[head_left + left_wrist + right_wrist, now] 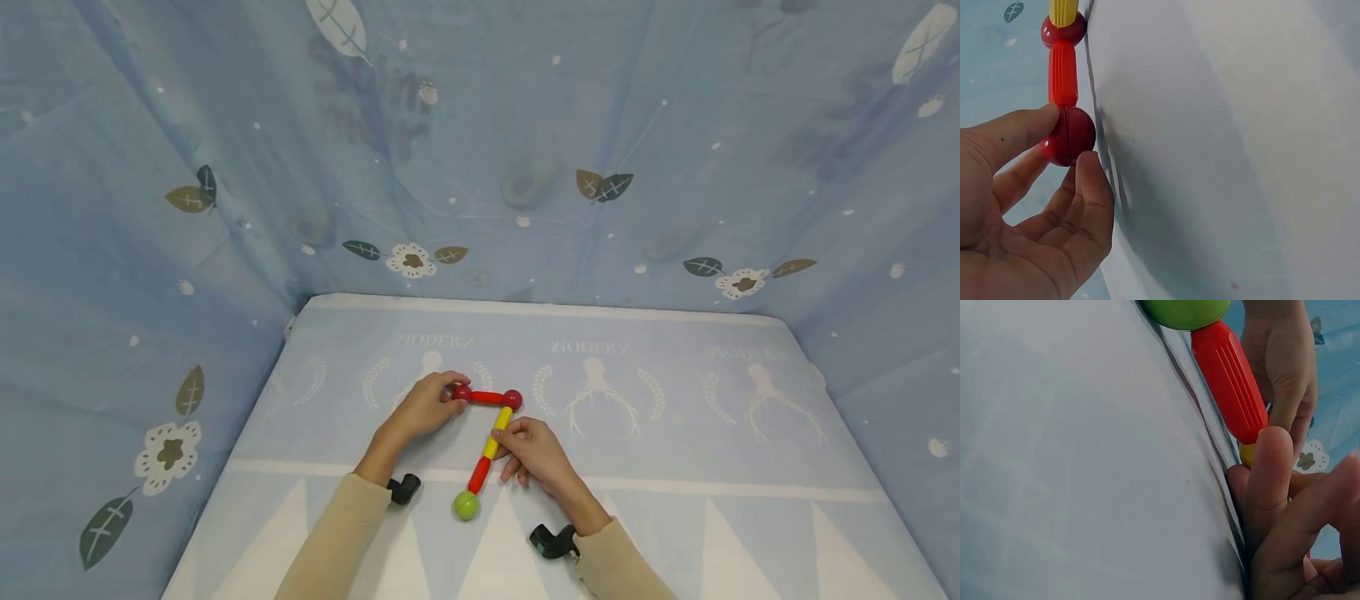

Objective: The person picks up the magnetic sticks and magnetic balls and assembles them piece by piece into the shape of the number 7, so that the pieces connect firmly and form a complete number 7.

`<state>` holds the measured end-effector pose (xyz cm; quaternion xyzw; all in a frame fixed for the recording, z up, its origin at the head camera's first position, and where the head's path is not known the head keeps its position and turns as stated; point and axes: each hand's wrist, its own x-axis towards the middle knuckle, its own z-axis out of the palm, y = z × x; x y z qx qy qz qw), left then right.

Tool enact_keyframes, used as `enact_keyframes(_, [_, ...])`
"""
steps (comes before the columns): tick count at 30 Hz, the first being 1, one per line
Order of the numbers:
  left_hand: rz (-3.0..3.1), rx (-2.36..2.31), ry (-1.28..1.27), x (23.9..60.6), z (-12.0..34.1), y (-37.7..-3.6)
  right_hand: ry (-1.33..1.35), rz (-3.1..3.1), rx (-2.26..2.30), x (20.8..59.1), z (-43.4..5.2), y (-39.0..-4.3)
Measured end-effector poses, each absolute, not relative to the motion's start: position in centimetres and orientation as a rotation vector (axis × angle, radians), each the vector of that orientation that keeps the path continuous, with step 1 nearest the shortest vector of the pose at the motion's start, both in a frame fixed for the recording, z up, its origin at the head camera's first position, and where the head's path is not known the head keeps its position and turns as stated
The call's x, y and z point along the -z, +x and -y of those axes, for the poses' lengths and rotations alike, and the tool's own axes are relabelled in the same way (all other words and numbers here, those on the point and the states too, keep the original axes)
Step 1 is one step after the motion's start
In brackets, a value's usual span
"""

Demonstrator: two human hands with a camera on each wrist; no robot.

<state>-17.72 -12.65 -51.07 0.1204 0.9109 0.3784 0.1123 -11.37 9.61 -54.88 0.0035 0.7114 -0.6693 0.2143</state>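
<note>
Rod-and-ball toy pieces form a bent chain lying flat on the pale blue printed tablecloth [675, 433]. Its short leg is a ribbed red rod [486, 397] running sideways between two glossy dark red balls, one at the left hand's fingertips [462, 392] and one at the corner [512, 399]. From that corner ball the long leg runs back toward the person and slightly leftward: a yellow rod [498, 429], then a second red rod [478, 474], ending in a smooth green ball [466, 505]. The rods look like hard plastic, rounded at the ends and grooved lengthwise; the balls are shiny spheres, the end red one showing a seam around its middle.

The left hand [425, 408] pinches the end red ball between thumb and fingertips, the other fingers loosely curled below it. The right hand [536, 454] lies just right of the long leg, its fingers curled against the yellow rod near where it meets the lower red rod; the wrist view shows a fingertip pressed to that joint, though how firmly it grips I cannot tell. Both wrists wear beige sleeves and black camera mounts.

Beyond the hands the tablecloth bears faint antler and wreath prints, with white triangles nearer the person. Blue fabric with leaves and flowers hangs on all sides.
</note>
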Motion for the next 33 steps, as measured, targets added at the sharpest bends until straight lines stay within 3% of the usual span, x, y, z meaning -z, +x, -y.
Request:
enact_keyframes(22, [-2.624,-1.146,0.445,51.9,8.3,-22.4,0.172,-2.083,1.766,54.1,-14.6,-15.7])
enact_keyframes(33, [-2.615,-1.123,0.413,51.9,7.7,-23.1,0.171,-2.058,1.792,54.7,-15.2,-16.2])
